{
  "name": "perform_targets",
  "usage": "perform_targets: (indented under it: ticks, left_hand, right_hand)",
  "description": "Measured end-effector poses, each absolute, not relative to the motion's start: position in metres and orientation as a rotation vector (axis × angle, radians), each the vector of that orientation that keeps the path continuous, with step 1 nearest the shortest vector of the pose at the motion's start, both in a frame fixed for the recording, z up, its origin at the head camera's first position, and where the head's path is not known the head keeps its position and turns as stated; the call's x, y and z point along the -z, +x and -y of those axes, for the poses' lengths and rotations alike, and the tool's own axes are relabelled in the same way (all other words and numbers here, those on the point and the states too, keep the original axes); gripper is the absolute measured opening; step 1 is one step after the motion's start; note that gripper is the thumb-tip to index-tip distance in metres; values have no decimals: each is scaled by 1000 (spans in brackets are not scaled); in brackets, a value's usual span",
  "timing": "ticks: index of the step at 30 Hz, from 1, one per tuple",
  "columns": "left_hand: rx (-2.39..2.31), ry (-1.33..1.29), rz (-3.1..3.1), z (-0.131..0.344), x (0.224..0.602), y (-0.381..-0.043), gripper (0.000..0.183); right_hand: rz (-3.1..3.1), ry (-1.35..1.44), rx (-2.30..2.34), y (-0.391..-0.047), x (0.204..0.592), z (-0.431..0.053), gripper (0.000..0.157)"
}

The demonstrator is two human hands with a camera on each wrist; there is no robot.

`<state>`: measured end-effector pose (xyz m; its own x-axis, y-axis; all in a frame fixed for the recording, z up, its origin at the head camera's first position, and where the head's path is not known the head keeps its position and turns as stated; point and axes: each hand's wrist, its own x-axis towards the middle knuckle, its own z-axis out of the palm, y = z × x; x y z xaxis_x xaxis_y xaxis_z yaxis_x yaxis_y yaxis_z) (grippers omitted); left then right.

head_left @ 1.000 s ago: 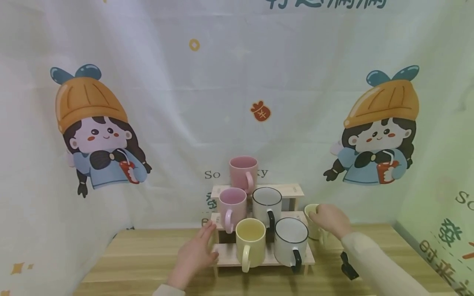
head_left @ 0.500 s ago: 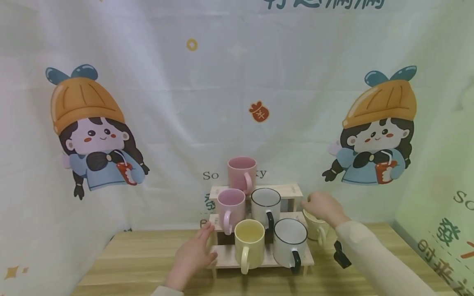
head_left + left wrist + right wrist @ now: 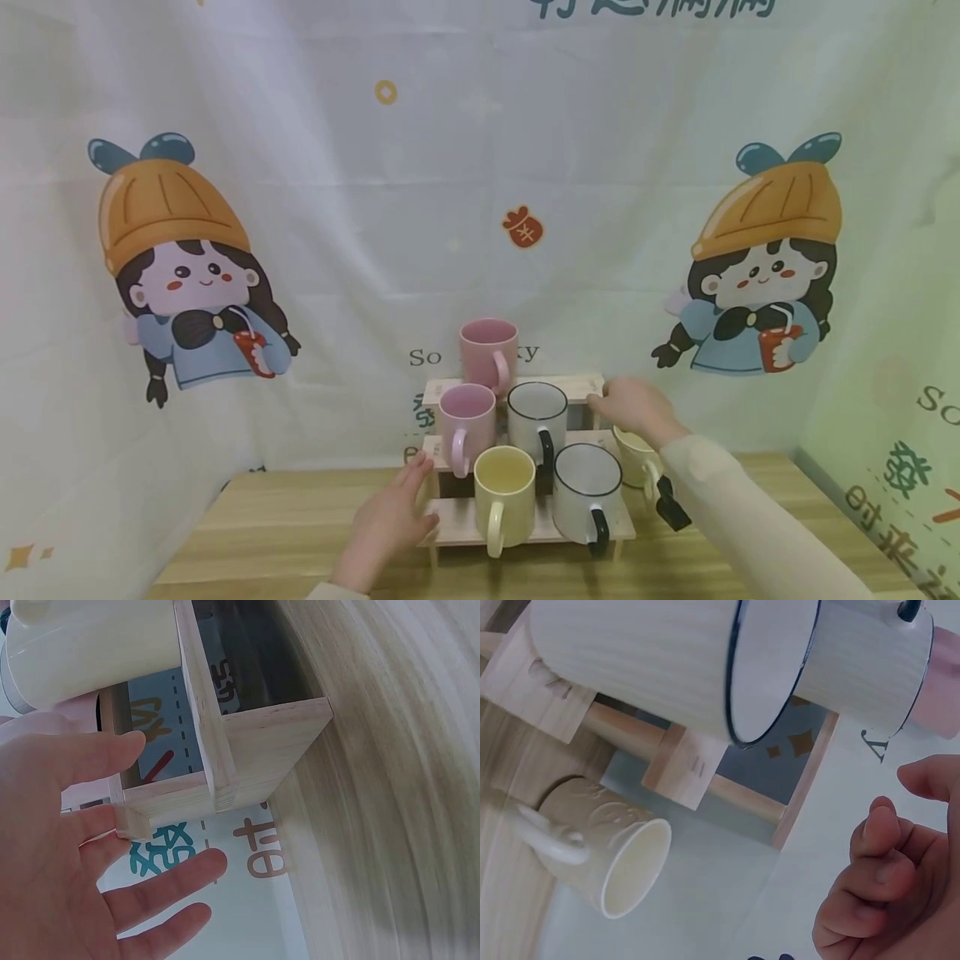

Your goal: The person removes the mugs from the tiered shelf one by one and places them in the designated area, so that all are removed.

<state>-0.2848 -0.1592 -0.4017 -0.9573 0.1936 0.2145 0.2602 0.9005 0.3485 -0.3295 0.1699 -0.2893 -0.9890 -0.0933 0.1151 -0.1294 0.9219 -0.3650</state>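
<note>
My left hand (image 3: 386,521) is beside the left end of a three-step wooden rack (image 3: 452,521). In the left wrist view its fingers (image 3: 169,889) are spread, with thumb and index by the rack's end. My right hand (image 3: 637,408) hovers by the right end of the top step. Its fingers (image 3: 862,892) curl loosely in the right wrist view, nothing held. Under it a pale yellow mug (image 3: 634,460) stands on the table, right of the rack. On the bottom step are a yellow mug (image 3: 505,487) and a white black-rimmed mug (image 3: 585,500).
A lilac mug (image 3: 468,417) and another white mug (image 3: 536,421) stand on the middle step. The top step bears a pink mug (image 3: 487,350). A printed cloth (image 3: 337,208) hangs behind the wooden table (image 3: 277,533). A black object (image 3: 672,504) is below the right sleeve.
My right hand has left the pale yellow mug, rising and moving left to the top step's end. The mug stays beside the rack. My left hand has hardly moved.
</note>
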Motion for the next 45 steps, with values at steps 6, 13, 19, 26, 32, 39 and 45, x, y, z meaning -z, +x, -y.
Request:
perform_targets:
  ticks: [6,13,19,26,32,39,45]
  left_hand:
    - [554,-352,2896,157,401,-285,77]
    - [546,-348,2904,157,402,-286,77]
    - [549,-354,2908,156,406,-288,78]
    - [559,-354,2915,156,401,-290,78]
    - [559,-347,2900,156,398,-290,78]
    - [579,-338,2890,155,398,-290,79]
    - [590,-346,2884,155,405,-289,80]
  right_hand:
    - [2988,179,-554,-329,282,-160,35]
    - [3013,179,-602,-333,273,-148,33]
    - [2985,199,-615,-337,266,-135,35]
    - [2973,214,-668,-341,253,-118,41]
    - [2953,243,-644,-344,246,-108,43]
    - [2916,287,-637,-349,245,-98,47]
    - [2874,290,-645,-351,247,-87,49]
